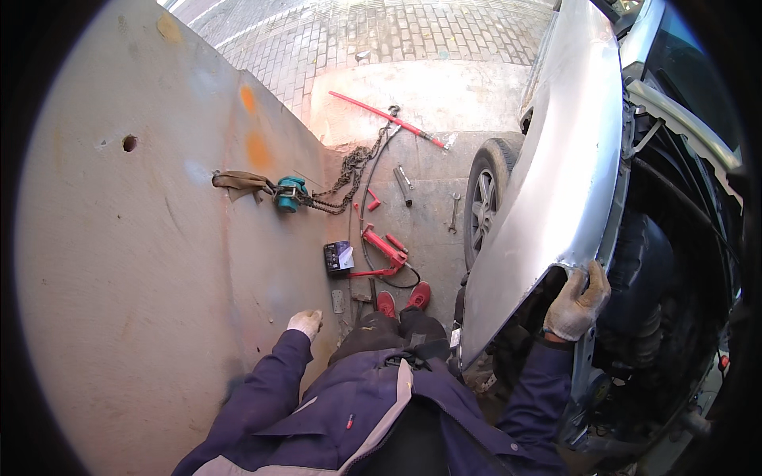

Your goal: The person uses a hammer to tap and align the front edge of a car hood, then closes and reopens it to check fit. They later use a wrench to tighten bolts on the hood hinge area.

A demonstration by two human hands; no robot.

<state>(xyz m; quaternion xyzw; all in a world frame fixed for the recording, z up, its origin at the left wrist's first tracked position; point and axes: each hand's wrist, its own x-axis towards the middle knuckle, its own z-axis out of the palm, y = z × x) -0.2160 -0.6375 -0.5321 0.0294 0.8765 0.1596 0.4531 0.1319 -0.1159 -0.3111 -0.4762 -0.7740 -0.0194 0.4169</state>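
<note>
Left hand (305, 322): one, in a white work glove, fingers curled loosely, holding nothing, resting by the large grey concrete wall (143, 262); one strap hook with teal chain hoist (289, 193) hangs on that wall, its chain (349, 170) trailing right to the ground.

Ground: grey concrete slab, brick paving beyond, outdoors; one black box (339, 257); one red hydraulic pump (384, 251); one long red bar (389, 119); two wrenches (454, 213); two red shoes (402, 299).

Silver fender panel (556, 174): one, long axis running from upper right, far end, down to lower left toward the person; front wheel (484, 202) beside it.

Right hand (578, 303): one, gloved, fingers wrapped closed over the fender's lower rear edge, at the open engine bay.
</note>
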